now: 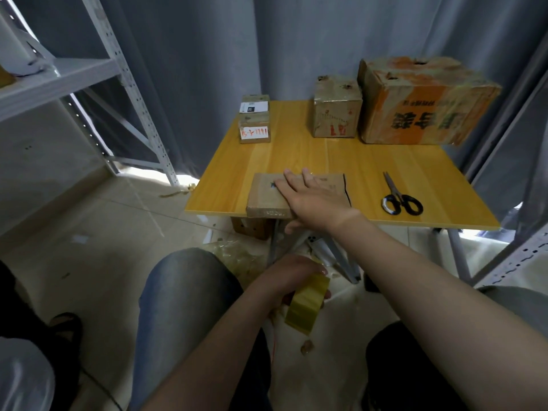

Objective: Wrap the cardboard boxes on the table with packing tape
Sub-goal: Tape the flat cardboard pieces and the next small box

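"How far along are they?"

"Barely begun on this one, I'd say. The flat box (264,194) sits at the near edge of the table (296,155), and I can't make out any tape across it. The big box (421,102) at the back looks glossy, so it may be wrapped already, but I can't tell for sure."

"And the hands?"

"The right hand (314,200) lies flat on the flat box, fingers straight, pressing it down, thumb over the near edge. The left hand (293,277) is curled round the tape (308,304), down below the table, over the lap."

"So the roll isn't near the box?"

"No, they're well apart. I'd guess it has to come up first. The scissors (401,200) lie on the table, to the right of the flat box."
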